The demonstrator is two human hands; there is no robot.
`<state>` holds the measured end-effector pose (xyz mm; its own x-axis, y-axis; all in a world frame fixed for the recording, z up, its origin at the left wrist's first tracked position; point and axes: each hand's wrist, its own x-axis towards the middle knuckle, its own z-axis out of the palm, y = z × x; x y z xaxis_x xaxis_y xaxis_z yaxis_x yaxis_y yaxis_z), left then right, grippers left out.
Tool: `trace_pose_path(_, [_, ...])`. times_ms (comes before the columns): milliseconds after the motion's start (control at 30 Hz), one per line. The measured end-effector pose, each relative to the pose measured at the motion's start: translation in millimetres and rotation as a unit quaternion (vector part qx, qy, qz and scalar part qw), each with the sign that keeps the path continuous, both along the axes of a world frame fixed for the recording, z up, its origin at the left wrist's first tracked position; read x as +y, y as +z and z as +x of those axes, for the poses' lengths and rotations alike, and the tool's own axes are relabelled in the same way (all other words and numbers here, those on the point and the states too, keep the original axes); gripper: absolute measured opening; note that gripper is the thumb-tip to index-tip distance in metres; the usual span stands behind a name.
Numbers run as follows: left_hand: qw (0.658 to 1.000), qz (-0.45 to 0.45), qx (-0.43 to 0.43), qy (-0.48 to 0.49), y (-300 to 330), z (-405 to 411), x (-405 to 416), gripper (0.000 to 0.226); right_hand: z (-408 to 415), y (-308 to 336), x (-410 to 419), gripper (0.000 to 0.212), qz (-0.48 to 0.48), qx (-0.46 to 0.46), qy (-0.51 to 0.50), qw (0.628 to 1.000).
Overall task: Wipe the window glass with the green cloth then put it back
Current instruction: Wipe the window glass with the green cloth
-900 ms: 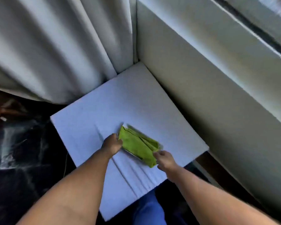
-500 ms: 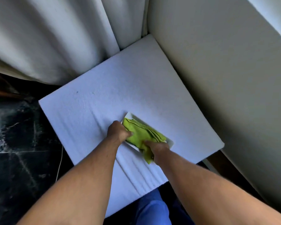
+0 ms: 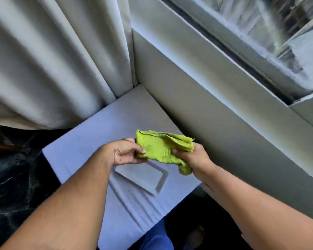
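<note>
Holding the green cloth between them, both hands of the person are lifted above the white surface. The left hand is closed on the left end of the cloth, with the thumb on top and the fingers curled under it. The right hand grips the right end, and a small tail of the cloth hangs down just below this hand. The cloth is folded in several layers and it touches nothing except the two hands. Directly under the left hand, on the white surface, lies a shallow white tray, and it is apart from the cloth. Beyond the right hand rises a pale wall, and higher above it is the window glass, well apart from the cloth. Beyond the left hand hangs a light curtain in thick folds. Near the person's forearms, low down, a bit of blue trouser shows.
</note>
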<state>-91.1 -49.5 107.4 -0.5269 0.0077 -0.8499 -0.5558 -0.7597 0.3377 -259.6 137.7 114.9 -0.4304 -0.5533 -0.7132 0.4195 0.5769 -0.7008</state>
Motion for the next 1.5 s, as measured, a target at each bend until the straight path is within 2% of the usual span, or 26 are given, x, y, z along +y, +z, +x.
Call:
trace_pose_path(100, [0.999, -0.038, 0.033, -0.016, 78.0, -63.5, 21.9, 0.012, -34.6, 82.6, 32.4, 0.013, -0.014, 0.102, -0.030, 0.994])
trace_pose_path(200, [0.988, -0.130, 0.076, -0.025, 149.8, -122.1, 61.0, 0.023, -58.3, 158.2, 74.2, 0.010, -0.045, 0.202, -0.091, 0.974])
trace_pose_path(333, [0.959, -0.179, 0.212, -0.060, 264.1, -181.5, 121.6, 0.033, -84.1, 262.5, 149.3, 0.023, -0.094, 0.239, -0.183, 0.949])
trace_pose_path(433, [0.923, -0.220, 0.291, -0.126, 358.2, -223.6, 167.2, 0.046, -97.1, 355.0, 219.5, 0.025, -0.135, 0.314, -0.251, 0.906])
trace_pose_path(500, [0.883, -0.258, 0.349, -0.178, 417.9, -253.1, 195.0, 0.028, -103.3, 416.1, 258.2, 0.038, -0.166, 0.370, -0.281, 0.870])
trace_pose_path(567, [0.838, -0.300, 0.402, -0.216, 484.8, -283.3, 227.5, 0.016, -112.1, 472.9, 299.3, 0.049, -0.186, 0.461, -0.295, 0.816])
trace_pose_path(633, [0.790, -0.351, 0.447, -0.229, 550.0, -307.4, 259.6, 0.019, -126.4, 522.9, 334.5, 0.057, -0.167, 0.582, -0.301, 0.737])
trace_pose_path(667, [0.762, -0.372, 0.474, -0.238, 584.6, -316.8, 278.5, 0.023, -134.3, 549.0, 352.7, 0.061, -0.144, 0.653, -0.303, 0.679])
trace_pose_path(733, [0.710, -0.400, 0.522, -0.252, 642.1, -329.4, 310.1, 0.018, -150.8, 593.2, 384.0, 0.067, -0.073, 0.796, -0.284, 0.530])
trace_pose_path(800, [0.669, -0.416, 0.560, -0.256, 688.2, -337.0, 335.6, 0.008, -165.2, 630.5, 405.3, 0.065, 0.013, 0.901, -0.221, 0.372])
trace_pose_path(867, [0.638, -0.436, 0.585, -0.246, 722.7, -341.3, 356.2, 0.008, -175.4, 660.2, 416.5, 0.051, 0.123, 0.950, -0.154, 0.242])
trace_pose_path(933, [0.613, -0.461, 0.592, -0.246, 743.9, -341.1, 368.7, 0.009, -184.3, 671.7, 416.4, 0.049, 0.227, 0.963, -0.065, 0.130])
trace_pose_path(1000, [0.576, -0.513, 0.586, -0.249, 753.8, -339.8, 372.2, 0.015, -190.9, 672.9, 409.8, 0.052, 0.299, 0.951, 0.054, 0.052])
trace_pose_path(1033, [0.550, -0.547, 0.581, -0.248, 756.9, -337.9, 371.2, 0.013, -192.6, 673.2, 406.9, 0.052, 0.311, 0.945, 0.094, 0.043])
trace_pose_path(1100, [0.477, -0.621, 0.568, -0.255, 765.1, -333.7, 365.4, 0.009, -196.0, 674.0, 399.7, 0.051, 0.317, 0.938, 0.127, 0.064])
trace_pose_path(1133, [0.424, -0.663, 0.562, -0.255, 771.2, -331.2, 361.2, 0.011, -196.1, 674.2, 395.6, 0.057, 0.330, 0.929, 0.137, 0.094])
trace_pose_path(1167, [0.355, -0.712, 0.558, -0.236, 779.6, -329.7, 358.3, 0.014, -196.5, 673.3, 392.3, 0.071, 0.341, 0.919, 0.142, 0.143])
trace_pose_path(1233, [0.203, -0.805, 0.544, -0.120, 798.8, -331.9, 358.6, 0.018, -194.5, 668.5, 385.7, 0.099, 0.354, 0.898, 0.122, 0.232])
trace_pose_path(1267, [0.143, -0.834, 0.533, -0.036, 807.8, -334.8, 361.0, 0.021, -191.9, 666.4, 380.5, 0.102, 0.353, 0.896, 0.103, 0.248])
trace_pose_path(1333, [0.054, -0.865, 0.491, 0.090, 817.9, -346.3, 368.5, 0.034, -189.7, 663.0, 367.3, 0.092, 0.345, 0.903, 0.071, 0.246])
trace_pose_path(1400, [-0.002, -0.899, 0.423, 0.113, 819.0, -366.5, 372.6, 0.050, -193.0, 663.2, 354.6, 0.081, 0.341, 0.909, 0.030, 0.239])
trace_pose_path(1500, [-0.023, -0.926, 0.361, 0.110, 815.5, -394.8, 368.0, 0.059, -209.0, 664.0, 343.3, 0.066, 0.302, 0.930, -0.018, 0.209])
